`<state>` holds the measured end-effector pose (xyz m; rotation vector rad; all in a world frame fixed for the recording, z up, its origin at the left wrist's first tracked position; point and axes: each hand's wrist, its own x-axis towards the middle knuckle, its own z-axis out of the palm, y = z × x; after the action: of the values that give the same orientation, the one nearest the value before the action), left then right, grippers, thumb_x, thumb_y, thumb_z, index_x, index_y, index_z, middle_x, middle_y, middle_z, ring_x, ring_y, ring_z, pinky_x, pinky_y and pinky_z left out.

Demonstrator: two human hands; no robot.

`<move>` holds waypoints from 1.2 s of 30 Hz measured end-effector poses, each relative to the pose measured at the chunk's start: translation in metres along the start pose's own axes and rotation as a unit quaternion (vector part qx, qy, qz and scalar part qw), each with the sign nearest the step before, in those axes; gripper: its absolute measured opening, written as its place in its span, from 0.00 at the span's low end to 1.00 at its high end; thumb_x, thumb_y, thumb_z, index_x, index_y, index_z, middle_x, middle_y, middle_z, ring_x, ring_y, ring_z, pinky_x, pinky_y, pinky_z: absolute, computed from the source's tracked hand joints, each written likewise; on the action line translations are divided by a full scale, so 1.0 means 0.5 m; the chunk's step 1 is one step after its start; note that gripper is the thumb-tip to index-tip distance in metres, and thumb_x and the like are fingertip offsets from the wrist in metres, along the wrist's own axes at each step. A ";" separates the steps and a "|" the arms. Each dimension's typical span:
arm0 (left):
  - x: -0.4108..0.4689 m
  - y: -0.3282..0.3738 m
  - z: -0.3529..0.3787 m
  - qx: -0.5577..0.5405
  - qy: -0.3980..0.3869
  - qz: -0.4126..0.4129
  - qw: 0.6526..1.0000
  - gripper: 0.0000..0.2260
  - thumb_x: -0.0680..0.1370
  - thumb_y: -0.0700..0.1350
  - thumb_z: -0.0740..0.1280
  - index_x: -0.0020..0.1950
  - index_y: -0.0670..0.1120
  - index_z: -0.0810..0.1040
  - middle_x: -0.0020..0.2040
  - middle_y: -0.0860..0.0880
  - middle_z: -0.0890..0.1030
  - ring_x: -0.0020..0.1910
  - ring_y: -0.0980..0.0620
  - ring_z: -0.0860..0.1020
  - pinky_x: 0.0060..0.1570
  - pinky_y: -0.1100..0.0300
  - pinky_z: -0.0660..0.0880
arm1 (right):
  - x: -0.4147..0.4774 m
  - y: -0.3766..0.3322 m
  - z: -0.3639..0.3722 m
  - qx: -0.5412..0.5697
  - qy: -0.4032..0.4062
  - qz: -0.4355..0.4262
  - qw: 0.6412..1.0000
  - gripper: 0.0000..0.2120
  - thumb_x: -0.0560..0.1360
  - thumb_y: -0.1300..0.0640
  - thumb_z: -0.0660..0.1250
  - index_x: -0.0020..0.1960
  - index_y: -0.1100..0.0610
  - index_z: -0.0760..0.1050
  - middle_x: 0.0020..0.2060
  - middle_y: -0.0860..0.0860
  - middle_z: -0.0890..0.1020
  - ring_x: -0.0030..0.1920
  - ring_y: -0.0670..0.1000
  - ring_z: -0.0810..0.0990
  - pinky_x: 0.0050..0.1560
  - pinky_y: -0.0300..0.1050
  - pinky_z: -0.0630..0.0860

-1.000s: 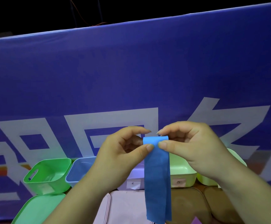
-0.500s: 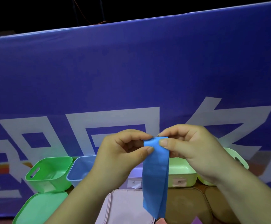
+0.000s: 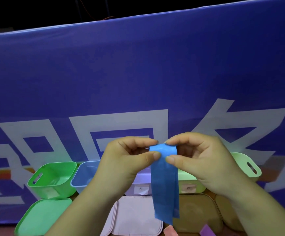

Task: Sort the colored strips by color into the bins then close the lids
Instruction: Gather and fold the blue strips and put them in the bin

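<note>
Lid (image 3: 43,217) lies flat before open green bin (image 3: 53,189), just beside blue bin (image 3: 82,179)

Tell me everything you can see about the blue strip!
The blue strip is a long, thin band that looks like soft, slightly crinkly paper or cloth. It is doubled over at the top, so two layers hang straight down, their ends uneven. The left hand and right hand each pinch its top between thumb and forefinger. It hangs in front of the bins and lids.
</note>
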<state>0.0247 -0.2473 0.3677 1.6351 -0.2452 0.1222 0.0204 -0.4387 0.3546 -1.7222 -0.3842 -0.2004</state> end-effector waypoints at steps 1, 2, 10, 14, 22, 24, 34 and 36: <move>0.000 -0.001 0.000 -0.002 0.000 -0.007 1.000 0.11 0.69 0.33 0.76 0.41 0.50 0.87 0.41 0.47 0.87 0.40 0.51 0.85 0.40 0.67 0.79 | -0.001 0.001 0.000 0.001 0.001 0.000 1.000 0.14 0.68 0.67 0.76 0.50 0.52 0.83 0.43 0.48 0.87 0.45 0.48 0.86 0.45 0.38 0.81; -0.001 -0.003 0.000 -0.002 -0.001 -0.010 1.000 0.11 0.69 0.34 0.76 0.41 0.50 0.88 0.41 0.47 0.87 0.41 0.51 0.85 0.40 0.67 0.79 | -0.002 0.002 0.001 0.002 0.002 0.001 1.000 0.14 0.69 0.67 0.76 0.50 0.52 0.83 0.43 0.47 0.87 0.45 0.47 0.86 0.45 0.37 0.81; -0.008 -0.011 -0.004 0.005 -0.028 0.040 0.999 0.09 0.68 0.38 0.76 0.46 0.48 0.86 0.43 0.48 0.87 0.43 0.51 0.85 0.42 0.66 0.79 | -0.004 0.000 0.001 -0.016 0.011 0.005 1.000 0.13 0.69 0.65 0.75 0.51 0.52 0.83 0.43 0.44 0.87 0.46 0.45 0.86 0.45 0.33 0.79; -0.008 -0.018 -0.007 0.009 -0.037 0.061 0.997 0.11 0.65 0.43 0.75 0.46 0.51 0.87 0.45 0.49 0.87 0.44 0.50 0.85 0.43 0.65 0.79 | -0.004 0.000 0.001 -0.031 0.017 0.005 0.999 0.12 0.69 0.63 0.76 0.50 0.50 0.83 0.42 0.42 0.86 0.45 0.43 0.85 0.44 0.32 0.79; -0.009 -0.033 -0.011 0.010 -0.042 0.096 0.994 0.12 0.67 0.40 0.76 0.46 0.54 0.86 0.47 0.47 0.86 0.48 0.43 0.83 0.47 0.61 0.81 | -0.002 0.011 0.006 -0.027 0.025 0.024 0.999 0.11 0.70 0.60 0.76 0.50 0.49 0.84 0.43 0.42 0.86 0.45 0.43 0.85 0.44 0.33 0.79; -0.010 -0.033 -0.011 0.002 -0.041 0.097 0.994 0.12 0.66 0.40 0.75 0.47 0.53 0.86 0.47 0.48 0.86 0.47 0.45 0.84 0.46 0.62 0.80 | -0.002 0.014 0.008 -0.015 0.026 0.030 0.999 0.10 0.70 0.60 0.75 0.51 0.50 0.84 0.42 0.44 0.87 0.45 0.43 0.85 0.43 0.34 0.79; -0.011 -0.035 -0.007 0.001 0.006 0.088 0.996 0.09 0.64 0.41 0.75 0.43 0.50 0.86 0.41 0.49 0.87 0.40 0.54 0.84 0.41 0.67 0.79 | -0.002 0.023 0.025 0.000 0.023 0.059 0.998 0.07 0.75 0.55 0.71 0.52 0.51 0.84 0.42 0.47 0.87 0.45 0.47 0.86 0.51 0.50 0.83; -0.012 -0.034 -0.008 0.006 0.006 0.089 0.996 0.10 0.64 0.40 0.75 0.44 0.49 0.86 0.40 0.51 0.87 0.40 0.55 0.85 0.41 0.68 0.79 | -0.002 0.022 0.026 -0.010 0.018 0.056 0.998 0.07 0.75 0.54 0.71 0.52 0.50 0.83 0.42 0.46 0.87 0.45 0.46 0.86 0.50 0.49 0.83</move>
<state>0.0229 -0.2416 0.3501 1.6214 -0.3814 0.2707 0.0224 -0.4276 0.3415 -1.7524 -0.2604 -0.1539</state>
